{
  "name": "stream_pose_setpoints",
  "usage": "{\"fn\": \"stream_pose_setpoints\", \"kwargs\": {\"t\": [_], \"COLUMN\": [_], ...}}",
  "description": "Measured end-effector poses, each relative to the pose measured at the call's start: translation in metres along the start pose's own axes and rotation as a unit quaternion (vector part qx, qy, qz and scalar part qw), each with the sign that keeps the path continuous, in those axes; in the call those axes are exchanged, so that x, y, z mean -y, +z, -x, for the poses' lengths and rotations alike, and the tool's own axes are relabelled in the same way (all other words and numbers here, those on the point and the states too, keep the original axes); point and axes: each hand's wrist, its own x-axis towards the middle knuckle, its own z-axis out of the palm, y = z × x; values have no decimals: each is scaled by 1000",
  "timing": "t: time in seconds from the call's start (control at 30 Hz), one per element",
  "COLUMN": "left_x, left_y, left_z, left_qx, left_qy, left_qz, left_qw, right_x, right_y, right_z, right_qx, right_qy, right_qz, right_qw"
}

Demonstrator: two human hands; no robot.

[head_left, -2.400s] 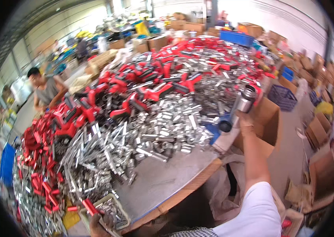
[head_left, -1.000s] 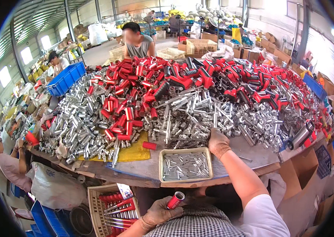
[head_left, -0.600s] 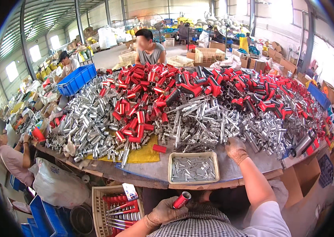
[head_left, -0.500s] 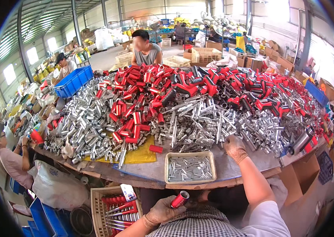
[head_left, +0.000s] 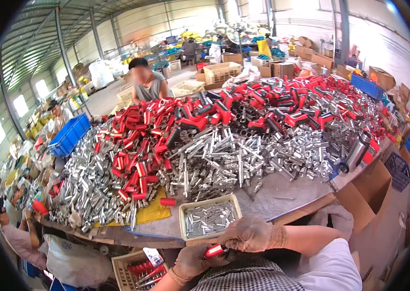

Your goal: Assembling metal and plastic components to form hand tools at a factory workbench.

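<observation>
Close in front of my body, my left hand [head_left: 192,264] is closed around a red tube [head_left: 214,250] with a metallic sheen. My right hand [head_left: 252,234], in a thin see-through glove, meets it at the tube's right end with fingers bent together; whatever they pinch is hidden. Just beyond the hands, a cream tray [head_left: 183,224] of small silver pins sits at the table edge. On the tabletop beside it lie a short red tube [head_left: 168,202] and a lone silver pin [head_left: 283,198].
A heap of silver metal parts [head_left: 243,160] and red and black handles [head_left: 219,109] covers the table. Below left stands a cream crate [head_left: 120,266] of red-handled pieces. Cardboard boxes [head_left: 367,191] are at right. Co-workers sit across [head_left: 149,87] and at left [head_left: 18,237].
My right hand has come back from the pile to the red tube in my left hand. The tube has tipped toward the right, and the view has turned rightward.
</observation>
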Motion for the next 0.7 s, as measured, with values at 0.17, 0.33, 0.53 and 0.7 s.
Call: {"fn": "stream_pose_setpoints", "kwargs": {"t": [0.17,0.33,0.53,0.7], "left_x": [-12,3,51,59], "left_y": [4,-1,-5,-8], "left_z": [-18,-16,-36,-28], "left_qx": [-10,-109,-26,-33], "left_qy": [42,11,0,-28], "left_qz": [97,169,5,-7], "left_qw": [994,979,1000,999], "right_x": [-9,-8,-59,-70], "right_y": [2,-10,-5,-53], "right_z": [-2,-26,-35,-72], "right_qx": [-32,8,126,231], "right_qy": [45,-36,-20,-14], "right_qz": [-89,-28,-146,-13], "right_qw": [994,999,981,973]}}
